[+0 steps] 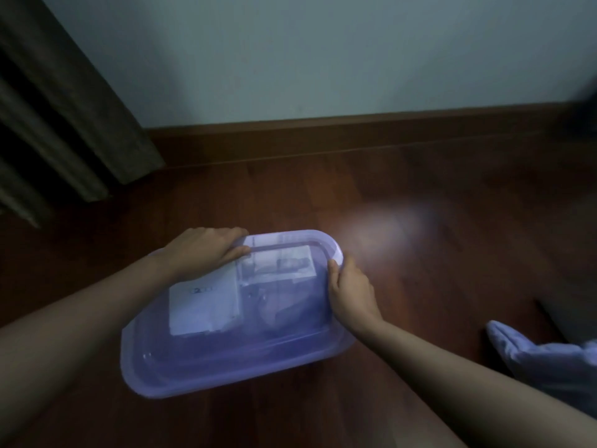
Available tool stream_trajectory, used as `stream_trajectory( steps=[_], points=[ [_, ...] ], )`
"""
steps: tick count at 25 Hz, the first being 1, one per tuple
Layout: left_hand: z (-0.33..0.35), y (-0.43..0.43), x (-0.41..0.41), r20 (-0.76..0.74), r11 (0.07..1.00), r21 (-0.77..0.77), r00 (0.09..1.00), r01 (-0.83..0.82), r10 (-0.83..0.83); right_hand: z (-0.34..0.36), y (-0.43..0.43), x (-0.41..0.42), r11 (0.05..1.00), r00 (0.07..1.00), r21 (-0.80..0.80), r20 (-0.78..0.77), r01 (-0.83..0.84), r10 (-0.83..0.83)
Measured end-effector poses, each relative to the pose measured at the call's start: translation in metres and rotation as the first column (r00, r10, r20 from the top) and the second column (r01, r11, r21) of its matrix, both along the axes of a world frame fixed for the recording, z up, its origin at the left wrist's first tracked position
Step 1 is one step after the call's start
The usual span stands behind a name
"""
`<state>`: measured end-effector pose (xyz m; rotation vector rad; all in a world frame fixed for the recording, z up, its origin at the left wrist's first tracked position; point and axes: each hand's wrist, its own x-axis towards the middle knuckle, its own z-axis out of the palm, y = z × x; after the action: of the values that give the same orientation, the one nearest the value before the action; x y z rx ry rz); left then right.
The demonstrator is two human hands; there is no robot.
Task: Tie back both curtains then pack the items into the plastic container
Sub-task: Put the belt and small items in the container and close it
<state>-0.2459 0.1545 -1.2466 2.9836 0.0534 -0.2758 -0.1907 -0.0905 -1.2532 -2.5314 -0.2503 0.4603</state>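
Observation:
A translucent purple plastic container (193,370) sits on the dark wooden floor with its lid on. Through the lid I see a white paper packet (203,305), a printed card (281,263) and darker items that are blurred. My left hand (203,250) lies palm down on the lid's far left corner, fingers curled over the rim. My right hand (352,289) holds the lid's right edge, thumb on top. A dark curtain (58,118) hangs at the upper left, reaching the floor.
A pale wall and brown skirting board (323,127) run behind the container. Light blue cloth (542,360) lies at the right edge, next to a dark object (568,305). A bright reflection marks the floor beyond the container.

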Motion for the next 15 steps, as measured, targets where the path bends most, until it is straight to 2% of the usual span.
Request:
stream_trajectory(
  steps=[5, 8, 9, 10, 11, 13, 15],
  points=[
    [-0.010, 0.001, -0.006, 0.016, 0.998, 0.043, 0.999, -0.052, 0.052, -0.001, 0.001, -0.001, 0.999, 1.000, -0.041, 0.002, 0.013, -0.013],
    [-0.013, 0.003, -0.010, 0.029, 0.989, 0.105, 0.995, -0.100, 0.097, -0.004, 0.000, 0.001, 0.997, 0.994, 0.024, -0.077, 0.074, -0.072],
    [-0.011, 0.008, -0.014, 0.078, 0.981, 0.083, 0.983, -0.173, 0.167, -0.003, -0.001, 0.003, 0.992, 0.987, 0.075, -0.128, 0.104, -0.094],
    [-0.008, 0.014, -0.020, 0.109, 0.952, -0.013, 0.946, -0.307, 0.306, -0.003, -0.004, 0.006, 0.985, 0.979, 0.118, -0.178, 0.126, -0.104],
    [-0.007, 0.021, -0.030, 0.114, 0.874, -0.154, 0.870, -0.461, 0.479, -0.001, -0.006, 0.007, 0.981, 0.971, 0.143, -0.217, 0.135, -0.102],
    [-0.014, 0.035, -0.059, -0.016, 0.585, -0.414, 0.649, -0.697, 0.761, 0.000, -0.009, 0.005, 0.981, 0.964, 0.144, -0.251, 0.131, -0.092],
    [-0.026, 0.036, -0.090, -0.240, 0.314, -0.502, 0.479, -0.806, 0.844, -0.003, -0.011, 0.002, 0.986, 0.972, 0.125, -0.219, 0.114, -0.085]
  ],
)
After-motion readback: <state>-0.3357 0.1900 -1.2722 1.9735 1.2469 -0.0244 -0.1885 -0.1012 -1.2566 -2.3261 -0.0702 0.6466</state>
